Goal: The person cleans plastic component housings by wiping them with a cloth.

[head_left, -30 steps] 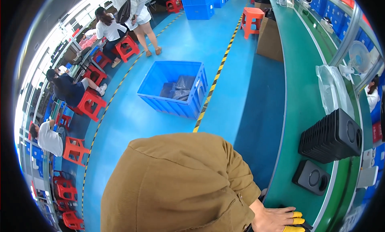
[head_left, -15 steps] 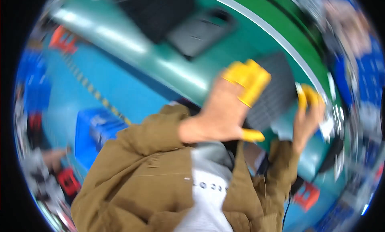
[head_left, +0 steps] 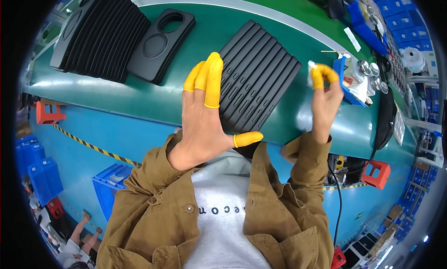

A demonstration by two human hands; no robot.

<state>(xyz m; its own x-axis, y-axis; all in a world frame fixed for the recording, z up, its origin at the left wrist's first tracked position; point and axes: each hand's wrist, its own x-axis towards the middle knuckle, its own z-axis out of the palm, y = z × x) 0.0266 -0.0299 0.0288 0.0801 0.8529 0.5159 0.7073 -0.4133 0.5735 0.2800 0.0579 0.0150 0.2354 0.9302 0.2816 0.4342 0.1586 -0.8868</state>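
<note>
- While the view was blurry and tilted half a second ago, it is sharp now.
- The left hand [head_left: 202,124] is open, fingers apart, held above the near edge of the bench [head_left: 139,99] beside the ribbed black panel [head_left: 258,78].
- The right hand [head_left: 323,99] has moved off the panel and pinches a small white wipe [head_left: 311,68].

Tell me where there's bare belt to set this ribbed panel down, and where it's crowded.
Bare green belt runs along the near edge, below the flat panel with round cutouts and left of the left hand. Another bare patch lies between the ribbed panel and the right hand. Crowded: far left by the ribbed stack, and right around the blue holder.
</note>
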